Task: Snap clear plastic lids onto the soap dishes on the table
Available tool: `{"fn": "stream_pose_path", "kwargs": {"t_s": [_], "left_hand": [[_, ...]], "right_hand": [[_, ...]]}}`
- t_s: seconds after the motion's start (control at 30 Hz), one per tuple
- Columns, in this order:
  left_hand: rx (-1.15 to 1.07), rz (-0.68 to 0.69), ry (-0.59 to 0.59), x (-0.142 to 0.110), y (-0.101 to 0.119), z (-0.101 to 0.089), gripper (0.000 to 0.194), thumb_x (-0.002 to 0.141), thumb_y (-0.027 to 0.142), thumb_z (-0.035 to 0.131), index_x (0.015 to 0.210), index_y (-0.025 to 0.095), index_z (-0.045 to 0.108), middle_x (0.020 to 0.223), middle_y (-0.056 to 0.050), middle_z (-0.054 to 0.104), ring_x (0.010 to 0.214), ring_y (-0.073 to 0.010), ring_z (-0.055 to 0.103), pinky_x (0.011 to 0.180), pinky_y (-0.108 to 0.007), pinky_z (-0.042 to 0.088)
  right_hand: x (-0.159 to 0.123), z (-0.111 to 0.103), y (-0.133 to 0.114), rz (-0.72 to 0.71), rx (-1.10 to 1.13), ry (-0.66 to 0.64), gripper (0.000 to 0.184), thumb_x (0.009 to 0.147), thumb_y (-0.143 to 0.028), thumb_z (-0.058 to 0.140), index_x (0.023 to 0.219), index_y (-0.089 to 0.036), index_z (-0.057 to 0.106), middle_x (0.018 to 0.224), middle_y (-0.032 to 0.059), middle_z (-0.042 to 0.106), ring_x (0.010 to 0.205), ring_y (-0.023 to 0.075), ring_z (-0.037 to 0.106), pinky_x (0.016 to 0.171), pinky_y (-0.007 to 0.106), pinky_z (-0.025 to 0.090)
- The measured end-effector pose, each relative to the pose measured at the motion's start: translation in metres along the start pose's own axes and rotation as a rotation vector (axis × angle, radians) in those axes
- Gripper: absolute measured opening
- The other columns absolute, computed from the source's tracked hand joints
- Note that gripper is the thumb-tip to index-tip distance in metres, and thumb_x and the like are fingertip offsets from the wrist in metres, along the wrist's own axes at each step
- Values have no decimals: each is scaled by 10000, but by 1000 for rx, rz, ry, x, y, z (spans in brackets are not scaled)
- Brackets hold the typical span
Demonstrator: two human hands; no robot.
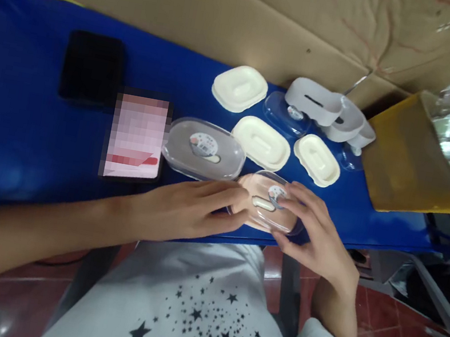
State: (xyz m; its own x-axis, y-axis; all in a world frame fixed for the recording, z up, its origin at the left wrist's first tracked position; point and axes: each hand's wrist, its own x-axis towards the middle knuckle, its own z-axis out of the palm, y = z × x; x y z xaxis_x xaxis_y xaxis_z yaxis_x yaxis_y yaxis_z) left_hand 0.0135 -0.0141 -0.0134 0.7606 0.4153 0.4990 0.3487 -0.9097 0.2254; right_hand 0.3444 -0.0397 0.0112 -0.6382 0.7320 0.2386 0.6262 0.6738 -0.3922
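Observation:
A pink soap box with a clear lid [267, 204] rests at the near edge of the blue table [19, 126]. My left hand [187, 208] grips its left end, fingers pressed against the side. Curled round the box's right end is my right hand [313, 236], with fingertips on the lid near a round sticker. Just behind it lies a grey box with a clear lid [204, 149]. Three cream trays [239, 88] [261, 142] [316, 160] sit further back.
A stack of grey box bases [327, 108] and a clear lid [284, 115] sit at the back. A black pad [91, 68] and a blurred card [137, 138] lie to the left. A yellow box with plastic-wrapped items [418, 156] stands right, cardboard behind.

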Motion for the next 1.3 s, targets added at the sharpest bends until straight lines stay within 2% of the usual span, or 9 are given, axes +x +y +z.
{"fn": "stream_pose_path", "kwargs": {"t_s": [0.1, 0.2, 0.37, 0.63, 0.83, 1.0, 1.13, 1.23, 1.3], "left_hand": [[-61, -56, 1, -1, 2, 4, 245, 1146, 168, 498, 1303, 258, 664, 1214, -57, 760, 1157, -184, 759, 1016, -305, 631], [-13, -16, 39, -2, 3, 4, 299, 1123, 137, 538, 1385, 245, 633, 1388, -110, 726, 1296, -217, 732, 1037, -316, 641], [-88, -69, 21, 0, 1, 5, 354, 1136, 163, 565, 1481, 234, 606, 1513, -128, 691, 1410, -225, 683, 1163, -361, 602], [-197, -221, -29, 0, 4, 4, 291, 1161, 260, 552, 1435, 275, 650, 1420, -67, 745, 1264, -193, 745, 1064, -305, 624], [29, -83, 107, -1, 7, 5, 182, 1157, 213, 542, 1295, 212, 661, 1312, -83, 735, 1182, -180, 741, 913, -249, 654], [81, -67, 108, -2, 6, 7, 171, 1152, 225, 555, 1269, 188, 674, 1302, -93, 744, 1080, -167, 772, 806, -216, 655], [152, -6, 159, -2, 4, -7, 172, 1120, 222, 641, 1279, 180, 692, 1292, -90, 770, 1112, -172, 778, 883, -243, 674], [200, 12, 225, -1, -4, -28, 279, 1018, 194, 797, 1284, 169, 716, 1340, -102, 757, 1236, -227, 738, 1099, -366, 643], [220, -48, 207, -1, -13, -41, 350, 988, 245, 834, 1317, 196, 724, 1411, -108, 728, 1308, -273, 702, 1198, -459, 587]], "right_hand": [[-6, 22, -4, -8, -35, 113, 724, 1011, -301, 778, 1671, -345, 483, 1664, 104, 586, 1600, 403, 500, 1268, 671, 476], [-8, 37, 0, -55, -57, 210, 768, 1001, -307, 782, 1701, -342, 468, 1665, 98, 601, 1575, 404, 534, 1242, 676, 503], [-8, 40, 4, -134, -52, 264, 767, 988, -270, 781, 1694, -354, 495, 1652, 71, 632, 1539, 363, 582, 1236, 670, 519], [-8, 41, -1, -132, 24, 233, 782, 995, -188, 750, 1709, -349, 475, 1695, 59, 588, 1626, 342, 484, 1302, 688, 457], [-6, 40, -2, -127, 16, 186, 765, 1011, -192, 736, 1710, -347, 467, 1726, 66, 549, 1650, 343, 444, 1329, 692, 416], [-1, 38, -2, -119, 17, 151, 684, 1035, -233, 725, 1673, -330, 498, 1689, 84, 584, 1645, 335, 450, 1334, 678, 413], [-2, 28, 0, -112, 17, 134, 645, 1028, -223, 737, 1629, -325, 525, 1646, 93, 610, 1598, 329, 508, 1326, 655, 431], [-8, 17, 7, -29, 16, 124, 572, 1003, -210, 754, 1545, -292, 593, 1604, 106, 619, 1577, 351, 512, 1299, 629, 461], [-14, 10, 14, 51, 0, 117, 535, 995, -263, 788, 1501, -278, 618, 1589, 120, 607, 1567, 376, 502, 1266, 621, 487]]}}
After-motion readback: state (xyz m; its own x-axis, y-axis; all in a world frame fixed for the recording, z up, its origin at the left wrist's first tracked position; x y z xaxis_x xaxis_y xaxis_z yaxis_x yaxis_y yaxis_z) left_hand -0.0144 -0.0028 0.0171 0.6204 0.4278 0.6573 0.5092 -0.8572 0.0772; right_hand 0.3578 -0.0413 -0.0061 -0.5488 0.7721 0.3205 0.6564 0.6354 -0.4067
